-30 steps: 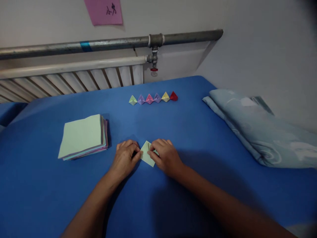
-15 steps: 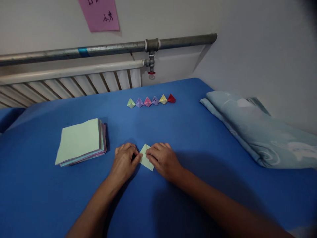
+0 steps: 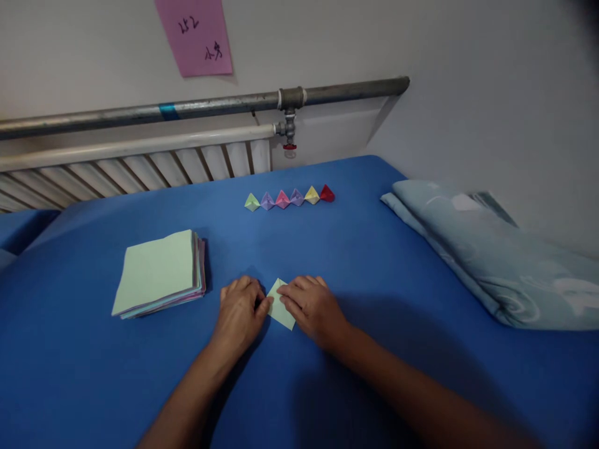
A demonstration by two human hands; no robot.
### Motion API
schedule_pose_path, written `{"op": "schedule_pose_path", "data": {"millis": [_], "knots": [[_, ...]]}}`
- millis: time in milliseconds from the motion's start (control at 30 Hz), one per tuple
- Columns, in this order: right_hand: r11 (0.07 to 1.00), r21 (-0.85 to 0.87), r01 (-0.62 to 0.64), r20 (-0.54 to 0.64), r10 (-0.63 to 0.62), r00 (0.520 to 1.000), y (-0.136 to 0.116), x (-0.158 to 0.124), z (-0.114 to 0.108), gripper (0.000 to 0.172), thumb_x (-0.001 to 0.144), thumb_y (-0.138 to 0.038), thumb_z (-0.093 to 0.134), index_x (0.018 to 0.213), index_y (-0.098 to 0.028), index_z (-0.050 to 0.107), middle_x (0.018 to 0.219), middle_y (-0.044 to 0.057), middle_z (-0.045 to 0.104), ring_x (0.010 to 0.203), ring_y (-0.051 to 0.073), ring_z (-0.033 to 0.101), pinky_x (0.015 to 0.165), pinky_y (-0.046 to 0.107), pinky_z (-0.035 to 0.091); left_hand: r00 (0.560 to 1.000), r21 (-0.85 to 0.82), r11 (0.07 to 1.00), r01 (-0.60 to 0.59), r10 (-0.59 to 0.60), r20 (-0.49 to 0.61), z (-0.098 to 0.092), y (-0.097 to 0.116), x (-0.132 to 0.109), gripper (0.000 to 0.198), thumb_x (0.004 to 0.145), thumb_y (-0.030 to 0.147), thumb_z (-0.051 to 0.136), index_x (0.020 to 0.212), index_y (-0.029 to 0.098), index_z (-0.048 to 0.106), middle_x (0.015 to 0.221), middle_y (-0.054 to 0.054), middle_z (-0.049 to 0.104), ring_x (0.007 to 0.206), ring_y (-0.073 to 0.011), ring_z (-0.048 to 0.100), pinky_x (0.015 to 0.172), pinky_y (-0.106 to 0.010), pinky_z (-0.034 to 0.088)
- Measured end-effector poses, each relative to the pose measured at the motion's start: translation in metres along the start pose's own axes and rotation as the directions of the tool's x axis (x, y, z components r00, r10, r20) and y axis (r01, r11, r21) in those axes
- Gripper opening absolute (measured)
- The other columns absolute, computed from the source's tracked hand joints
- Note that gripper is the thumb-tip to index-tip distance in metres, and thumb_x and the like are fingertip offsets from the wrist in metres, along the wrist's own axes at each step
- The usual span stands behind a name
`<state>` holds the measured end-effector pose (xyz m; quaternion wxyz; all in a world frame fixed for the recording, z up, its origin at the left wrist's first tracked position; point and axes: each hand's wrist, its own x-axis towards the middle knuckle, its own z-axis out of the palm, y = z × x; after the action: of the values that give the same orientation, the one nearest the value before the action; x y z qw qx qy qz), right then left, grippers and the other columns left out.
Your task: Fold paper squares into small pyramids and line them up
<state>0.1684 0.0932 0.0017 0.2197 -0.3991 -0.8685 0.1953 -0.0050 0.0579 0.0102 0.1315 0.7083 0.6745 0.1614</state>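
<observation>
One folded green paper (image 3: 281,314): left fingers (image 3: 265,305) pinch its left corner, right fingers (image 3: 294,291) grip its right side

Two hands (image 3: 239,308) (image 3: 314,308); one pale-green folded sheet (image 3: 281,313); six small folded papers (image 3: 282,200): two purple, one each green, pink, yellow, red; one paper stack (image 3: 156,271).

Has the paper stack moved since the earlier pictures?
No: against the red valve handle, the paper stack keeps its place; the whole view shifted instead.
</observation>
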Motion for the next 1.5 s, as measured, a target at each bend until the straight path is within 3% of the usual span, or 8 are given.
{"op": "schedule_pose_path", "data": {"millis": [500, 700, 867, 967, 1067, 1167, 1267, 1500], "knots": [[0.998, 0.029, -0.058, -0.021, 0.058, 0.998, -0.001, -0.001, 0.002, 0.02, 0.09, -0.019, 0.057, 0.105, -0.02, 0.069, 0.093, 0.005, 0.068, 0.086, 0.019, 0.056, 0.079, 0.034, 0.033, 0.999, 0.095, 0.995, 0.0, 0.004, -0.035, -0.006, -0.018, -0.001, 0.024, 0.083, 0.045, 0.062, 0.082, 0.021, 0.063, 0.098, -0.006, 0.06, 0.091, -0.0263, 0.049, 0.079, -0.041, 0.037], [0.993, -0.004, -0.114, 0.029, 0.114, 0.993, -0.004, 0.001, 0.0, 0.022, 0.089, -0.017, 0.055, 0.105, -0.023, 0.069, 0.094, 0.004, 0.067, 0.088, 0.019, 0.055, 0.079, 0.035, 0.032, 0.998, 0.139, 0.99, -0.018, 0.027, -0.065, -0.007, -0.024, -0.005, 0.023, 0.083, 0.046, 0.061, 0.086, 0.023, 0.064, 0.099, -0.006, 0.06, 0.092, -0.0262, 0.048, 0.081, -0.042, 0.037], [0.99, -0.052, -0.133, 0.046, 0.135, 0.99, -0.006, 0.002, -0.002, 0.026, 0.089, -0.016, 0.055, 0.111, -0.025, 0.068, 0.096, 0.005, 0.066, 0.091, 0.019, 0.055, 0.081, 0.035, 0.033, 0.97, 0.162, 0.968, -0.194, 0.214, -0.117, -0.004, -0.015, -0.009, 0.019, 0.088, 0.025, 0.056, 0.103, 0.028, 0.067, 0.11, -0.006, 0.063, 0.103, -0.0265, 0.049, 0.088, -0.044, 0.035], [0.992, -0.051, -0.115, 0.042, 0.117, 0.992, -0.003, 0.002, -0.001, 0.026, 0.089, -0.015, 0.055, 0.109, -0.024, 0.068, 0.096, 0.005, 0.067, 0.091, 0.019, 0.056, 0.082, 0.035, 0.035, 0.942, 0.124, 0.943, -0.307, 0.32, -0.099, -0.002, -0.008, -0.007, 0.024, 0.089, 0.016, 0.05, 0.099, 0.026, 0.069, 0.108, -0.006, 0.067, 0.103, -0.0255, 0.051, 0.09, -0.046, 0.035], [0.991, 0.058, -0.118, -0.021, 0.12, 0.993, 0.005, 0.004, -0.001, 0.025, 0.088, -0.013, 0.053, 0.104, -0.023, 0.069, 0.094, 0.004, 0.066, 0.09, 0.017, 0.058, 0.083, 0.033, 0.039, 0.94, 0.073, 0.943, -0.323, 0.329, -0.092, -0.001, -0.005, 0.001, 0.019, 0.088, 0.019, 0.052, 0.091, 0.023, 0.07, 0.111, -0.007, 0.067, 0.104, -0.0258, 0.051, 0.09, -0.046, 0.038], [0.953, 0.265, -0.148, -0.145, 0.191, 0.971, 0.016, 0.006, -0.001, 0.024, 0.087, -0.012, 0.05, 0.098, -0.021, 0.069, 0.091, 0.002, 0.065, 0.084, 0.013, 0.06, 0.076, 0.027, 0.043, 0.947, 0.028, 0.947, -0.321, 0.322, -0.008, -0.006, -0.002, 0.02, 0.015, 0.086, 0.019, 0.053, 0.082, 0.02, 0.068, 0.119, -0.008, 0.064, 0.109, -0.0255, 0.051, 0.09, -0.044, 0.041], [0.905, 0.393, -0.162, -0.228, 0.266, 0.937, 0.026, 0.009, -0.004, 0.022, 0.084, -0.014, 0.05, 0.093, -0.02, 0.069, 0.088, 0.001, 0.064, 0.078, 0.013, 0.059, 0.071, 0.025, 0.045, 0.904, -0.024, 0.938, -0.346, 0.34, 0.26, -0.016, 0.002, 0.044, 0.018, 0.079, 0.012, 0.053, 0.088, 0.021, 0.066, 0.114, -0.007, 0.065, 0.104, -0.0219, 0.055, 0.091, -0.039, 0.042], [0.803, 0.541, -0.249, -0.177, 0.399, 0.9, 0.039, 0.014, -0.013, 0.02, 0.08, -0.02, 0.051, 0.09, -0.021, 0.068, 0.085, 0.001, 0.063, 0.072, 0.012, 0.057, 0.065, 0.025, 0.046, 0.847, 0.033, 0.964, -0.265, 0.216, 0.486, -0.028, 0.022, 0.083, 0.035, 0.057, 0.009, 0.064, 0.089, 0.023, 0.067, 0.082, -0.001, 0.067, 0.077, -0.0198, 0.059, 0.067, -0.028, 0.042]]}}
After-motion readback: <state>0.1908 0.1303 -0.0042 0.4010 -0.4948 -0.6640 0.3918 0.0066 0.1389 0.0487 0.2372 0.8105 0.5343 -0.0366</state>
